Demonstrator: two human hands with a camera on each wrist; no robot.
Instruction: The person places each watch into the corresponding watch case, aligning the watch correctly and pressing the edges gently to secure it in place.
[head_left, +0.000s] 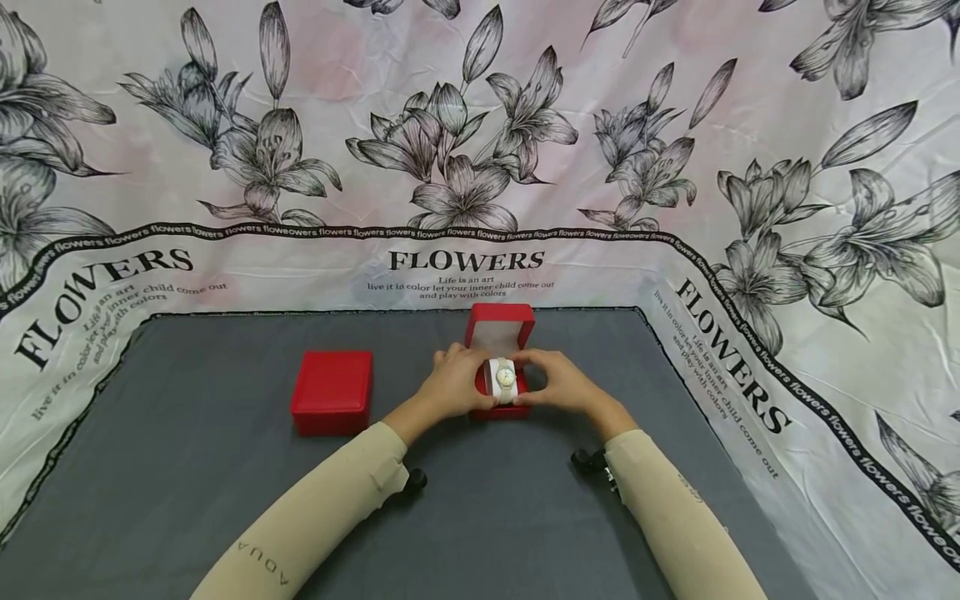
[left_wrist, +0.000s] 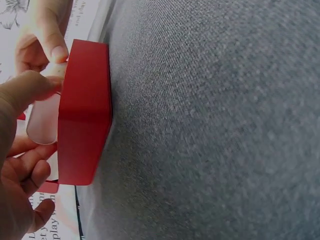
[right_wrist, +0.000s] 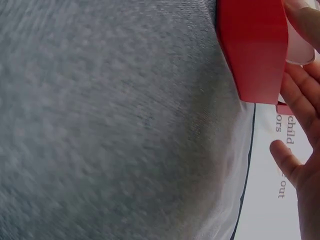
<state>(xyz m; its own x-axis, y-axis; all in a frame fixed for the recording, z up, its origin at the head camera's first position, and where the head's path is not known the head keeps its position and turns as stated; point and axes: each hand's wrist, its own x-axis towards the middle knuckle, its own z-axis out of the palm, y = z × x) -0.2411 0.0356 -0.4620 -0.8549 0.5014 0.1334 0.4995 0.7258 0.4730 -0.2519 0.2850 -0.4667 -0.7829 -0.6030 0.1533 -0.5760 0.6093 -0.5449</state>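
Observation:
A wristwatch with a pale dial and light strap is wrapped round a white cushion. The cushion sits at the mouth of an open red watch box, whose lid stands up behind it with a white lining. From the left, my left hand pinches the cushion between thumb and fingers. On the other side my right hand grips it the same way. Both wrist views show the red front of the box close by, with the cushion's rounded end above the rim. The box's inside is mostly hidden by the hands.
A second red box, closed, stands to the left on the grey cloth. Behind the work area, a white flower-printed cloth with lettering borders the grey and rises at the back.

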